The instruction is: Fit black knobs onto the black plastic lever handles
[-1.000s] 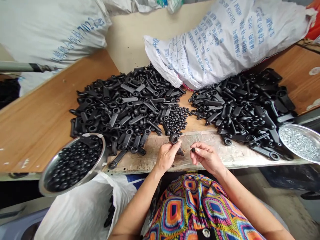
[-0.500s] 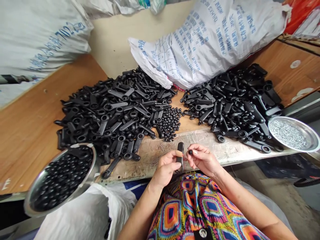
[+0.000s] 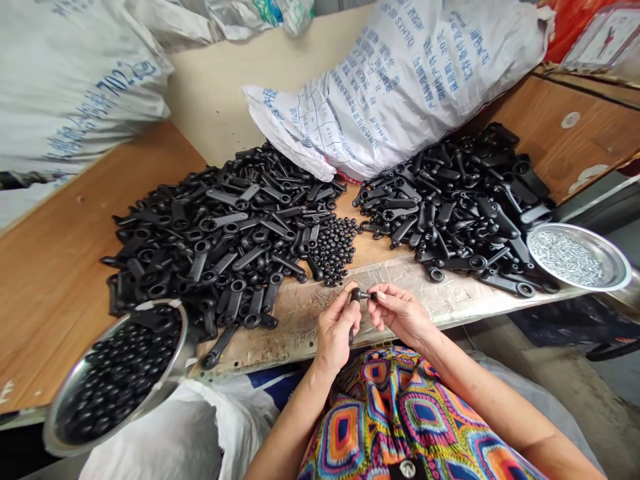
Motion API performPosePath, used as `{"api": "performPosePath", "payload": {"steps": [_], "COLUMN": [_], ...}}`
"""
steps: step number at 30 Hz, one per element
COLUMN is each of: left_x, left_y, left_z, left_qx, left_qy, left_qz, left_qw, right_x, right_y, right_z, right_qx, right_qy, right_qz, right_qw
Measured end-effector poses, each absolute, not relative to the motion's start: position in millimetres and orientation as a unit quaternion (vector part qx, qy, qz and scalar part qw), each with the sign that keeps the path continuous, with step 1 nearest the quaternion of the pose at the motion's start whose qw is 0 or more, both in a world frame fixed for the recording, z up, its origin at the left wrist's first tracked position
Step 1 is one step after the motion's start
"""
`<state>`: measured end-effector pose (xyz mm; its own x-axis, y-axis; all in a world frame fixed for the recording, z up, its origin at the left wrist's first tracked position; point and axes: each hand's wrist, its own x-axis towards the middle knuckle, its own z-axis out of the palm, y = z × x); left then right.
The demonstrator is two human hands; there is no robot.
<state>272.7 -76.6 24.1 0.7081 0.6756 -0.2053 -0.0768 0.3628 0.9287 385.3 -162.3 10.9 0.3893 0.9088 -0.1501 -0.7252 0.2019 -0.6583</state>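
My left hand (image 3: 336,331) is wrapped round a black handle (image 3: 355,295), whose rounded end shows above the fingers. From the right, my right hand (image 3: 400,311) pinches a small black knob (image 3: 373,296) at the fingertips. A thin stem runs between the knob and the end of the handle. Both hands are over the front edge of the worn board (image 3: 400,277). Beyond them lie a small heap of black beads (image 3: 334,248), a large pile of black handles (image 3: 235,227) on the left and another black pile (image 3: 450,200) on the right.
A metal bowl of black balls (image 3: 181,333) stands at the front left, and a steel dish of silvery pins (image 3: 625,267) at the right. A printed white sack (image 3: 380,93) leans behind the piles. Another white sack (image 3: 75,87) fills the upper left. An open white bag (image 3: 160,427) hangs below.
The handle has turned in my left hand, so its end now faces my right hand. My right hand has brought the small knob against the stem there. The view has shifted slightly.
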Motion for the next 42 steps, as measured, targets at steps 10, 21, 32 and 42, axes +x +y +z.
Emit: {"api": "performPosePath", "payload": {"steps": [10,21,32,42], "left_x": [270,265,294,275], "left_y": [-77,-75,-44,-59], "left_z": [13,10,8,12], "left_qx": [0.651,0.793,0.904,0.822], "left_qy": [0.307,0.228,0.233,0.25], "left_qz": [0.241,0.219,-0.024,0.081], "left_qw": [0.651,0.52,0.359,0.505], "right_x": [383,382,435,406], "right_y": [-157,-157,-190,-172], "right_z": [5,6,17,28], "right_qx": [-0.315,-0.374,-0.757,-0.656], "right_qy": [-0.123,-0.092,-0.347,-0.636], "right_qz": [0.545,0.551,0.245,0.23], "right_qw": [0.767,0.74,0.496,0.334]}}
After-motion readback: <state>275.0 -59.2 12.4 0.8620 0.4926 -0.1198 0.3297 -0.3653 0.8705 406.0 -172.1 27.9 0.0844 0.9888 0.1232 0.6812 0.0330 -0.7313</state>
